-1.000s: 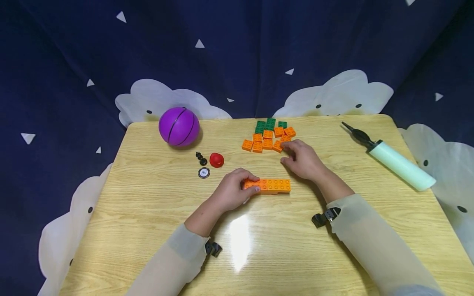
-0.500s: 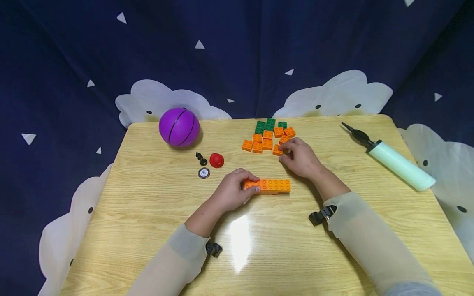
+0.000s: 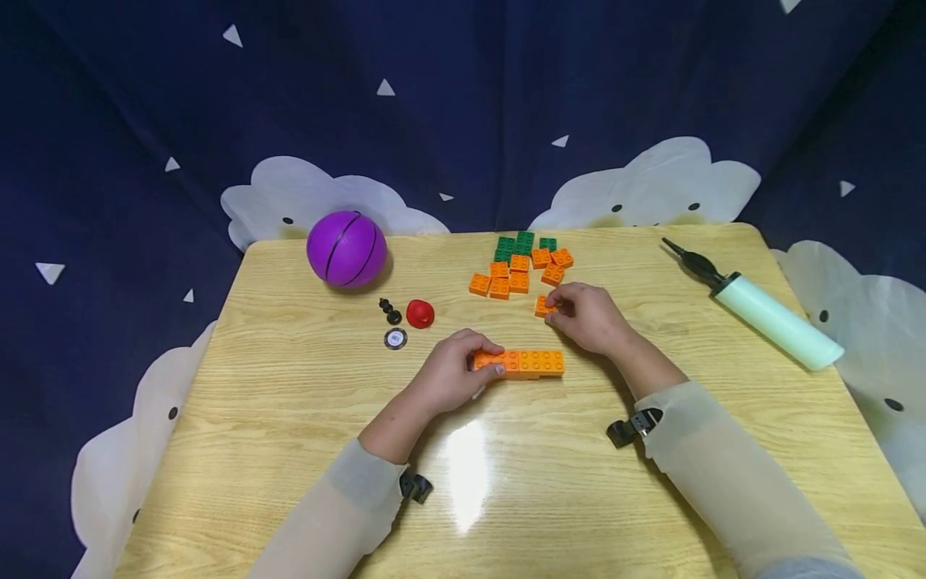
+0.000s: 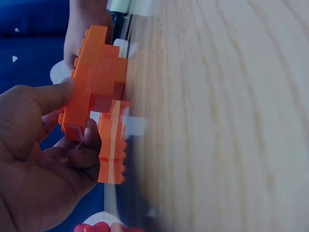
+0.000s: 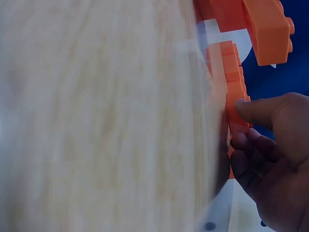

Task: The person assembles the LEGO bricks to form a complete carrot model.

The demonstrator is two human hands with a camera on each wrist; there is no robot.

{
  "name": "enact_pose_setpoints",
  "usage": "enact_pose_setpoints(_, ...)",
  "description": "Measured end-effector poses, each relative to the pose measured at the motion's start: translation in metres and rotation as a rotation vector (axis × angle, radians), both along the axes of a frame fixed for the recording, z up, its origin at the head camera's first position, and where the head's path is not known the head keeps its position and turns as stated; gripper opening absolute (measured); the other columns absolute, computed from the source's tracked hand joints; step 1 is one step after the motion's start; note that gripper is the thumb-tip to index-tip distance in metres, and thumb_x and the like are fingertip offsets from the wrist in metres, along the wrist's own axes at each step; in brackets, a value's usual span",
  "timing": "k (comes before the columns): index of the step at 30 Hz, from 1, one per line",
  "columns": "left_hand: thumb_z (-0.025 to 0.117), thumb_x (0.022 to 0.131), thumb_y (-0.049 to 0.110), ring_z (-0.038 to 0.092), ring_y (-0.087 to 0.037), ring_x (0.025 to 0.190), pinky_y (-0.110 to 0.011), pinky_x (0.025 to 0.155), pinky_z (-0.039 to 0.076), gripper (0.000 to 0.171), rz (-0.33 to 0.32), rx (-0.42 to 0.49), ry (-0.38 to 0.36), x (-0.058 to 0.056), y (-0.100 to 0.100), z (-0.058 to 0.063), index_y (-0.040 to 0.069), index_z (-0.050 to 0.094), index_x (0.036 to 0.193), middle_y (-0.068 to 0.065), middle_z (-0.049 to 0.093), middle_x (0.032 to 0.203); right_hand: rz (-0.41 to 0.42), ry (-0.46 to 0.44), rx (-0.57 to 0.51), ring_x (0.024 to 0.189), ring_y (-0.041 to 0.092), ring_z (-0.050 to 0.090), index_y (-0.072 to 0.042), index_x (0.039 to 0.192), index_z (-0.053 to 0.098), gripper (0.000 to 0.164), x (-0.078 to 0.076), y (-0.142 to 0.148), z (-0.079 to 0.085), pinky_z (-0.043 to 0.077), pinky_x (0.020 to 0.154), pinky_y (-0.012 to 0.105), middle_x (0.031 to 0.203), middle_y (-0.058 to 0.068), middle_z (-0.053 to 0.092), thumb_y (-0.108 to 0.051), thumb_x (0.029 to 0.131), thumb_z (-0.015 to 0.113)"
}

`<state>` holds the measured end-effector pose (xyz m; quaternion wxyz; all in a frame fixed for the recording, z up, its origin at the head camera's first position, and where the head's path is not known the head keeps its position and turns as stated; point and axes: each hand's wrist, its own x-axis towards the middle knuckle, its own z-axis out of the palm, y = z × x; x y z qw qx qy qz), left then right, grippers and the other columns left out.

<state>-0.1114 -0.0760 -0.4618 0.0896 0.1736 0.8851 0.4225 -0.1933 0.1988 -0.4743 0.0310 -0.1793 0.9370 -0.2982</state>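
My left hand (image 3: pixel 456 370) grips the left end of a long assembly of orange toy bricks (image 3: pixel 540 363), thumb on the near side. The left wrist view shows this assembly (image 4: pixel 86 72) stepped, with shorter layers beneath a long studded top. Beyond its right end, my right hand (image 3: pixel 589 319) pinches a small orange brick (image 3: pixel 542 306) between thumb and fingers. That brick's right part is hidden by the fingers. Several loose orange bricks (image 3: pixel 518 281) lie just behind it, and green bricks (image 3: pixel 524 240) sit behind those.
A purple ball (image 3: pixel 346 249) rests at the back left of the wooden table (image 3: pixel 289 418). In front of it are a black chess piece (image 3: pixel 391 311), a small red hat (image 3: pixel 419 314) and a poker chip (image 3: pixel 395 338). A hand pump (image 3: pixel 777 320) lies on the right.
My right hand has taken hold of a small orange brick and drawn it away from the loose bricks, nearer to the assembly. My left hand has stayed in place.
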Motion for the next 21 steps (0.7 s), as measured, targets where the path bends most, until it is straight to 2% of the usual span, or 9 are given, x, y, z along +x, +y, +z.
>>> enact_pose_setpoints(8, 0.079, 0.094, 0.032, 0.061, -0.015, 0.113, -0.037, 0.100, 0.050, 0.023, -0.001, -0.004, -0.005, 0.000, 0.000, -0.001, 0.022, 0.076, 0.115, 0.007, 0.068, 0.116, -0.001, 0.001, -0.034, 0.090, 0.025, 0.061, -0.009, 0.108, 0.071, 0.016, 0.010, 0.003, 0.006, 0.051, 0.081, 0.041, 0.106, 0.009, 0.069, -0.016, 0.094, 0.077)
enact_pose_setpoints(13, 0.079, 0.094, 0.031, 0.061, -0.015, 0.115, -0.038, 0.102, 0.049, 0.024, -0.004, -0.005, -0.003, 0.000, 0.000, -0.001, 0.022, 0.076, 0.116, 0.007, 0.068, 0.117, -0.007, -0.001, -0.047, 0.085, 0.022, 0.062, -0.011, 0.117, 0.068, 0.025, 0.018, 0.005, 0.010, 0.052, 0.076, 0.038, 0.101, 0.006, 0.069, -0.016, 0.094, 0.078)
enact_pose_setpoints(17, 0.079, 0.095, 0.032, 0.061, -0.015, 0.115, -0.038, 0.103, 0.049, 0.024, -0.003, -0.011, -0.005, 0.000, 0.000, 0.000, 0.022, 0.076, 0.116, 0.007, 0.068, 0.117, 0.008, -0.008, -0.058, 0.086, 0.021, 0.062, -0.009, 0.129, 0.066, 0.036, 0.025, 0.007, 0.013, 0.053, 0.076, 0.038, 0.106, 0.006, 0.068, -0.015, 0.095, 0.075)
enact_pose_setpoints(21, 0.078, 0.095, 0.032, 0.061, -0.017, 0.117, -0.039, 0.105, 0.048, 0.024, -0.001, -0.019, -0.007, 0.001, 0.000, 0.001, 0.022, 0.076, 0.116, 0.006, 0.068, 0.118, 0.039, 0.005, -0.055, 0.089, 0.021, 0.061, -0.009, 0.135, 0.066, 0.040, 0.032, 0.007, 0.017, 0.054, 0.077, 0.038, 0.116, 0.008, 0.067, -0.014, 0.096, 0.074)
